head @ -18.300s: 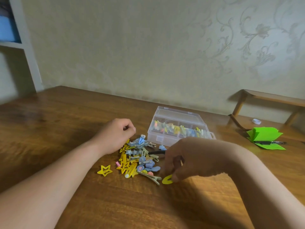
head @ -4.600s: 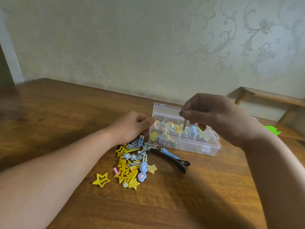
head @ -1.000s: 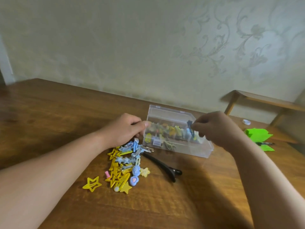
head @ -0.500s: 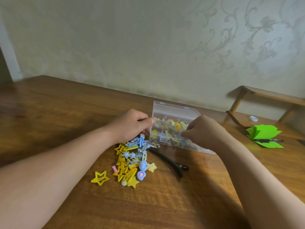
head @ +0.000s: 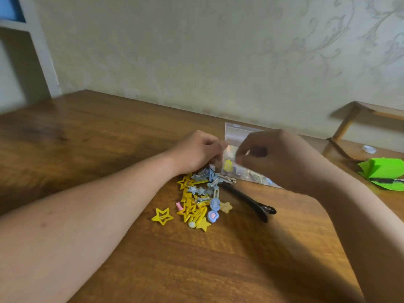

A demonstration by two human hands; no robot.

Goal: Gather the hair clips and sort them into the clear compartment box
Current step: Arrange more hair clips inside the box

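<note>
The clear compartment box stands at the back of the wooden table, lid raised, with a yellow clip showing through its left end. My left hand is curled at that end, thumb against the box wall. My right hand hovers over the box's front and hides most of it; its fingers are curled and blurred, and what they pinch is hidden. In front of the box lies a pile of yellow and blue hair clips. A yellow star clip lies apart to the left, a long black clip to the right.
Folded green paper with a pen on it lies at the right edge, and a small white cap sits behind it. A wooden stand is at the back right. The wall runs close behind the box.
My right hand, which held a clip over the box's right side a second ago, has shifted left over its front-left part. The left hand and the pile stay put.
</note>
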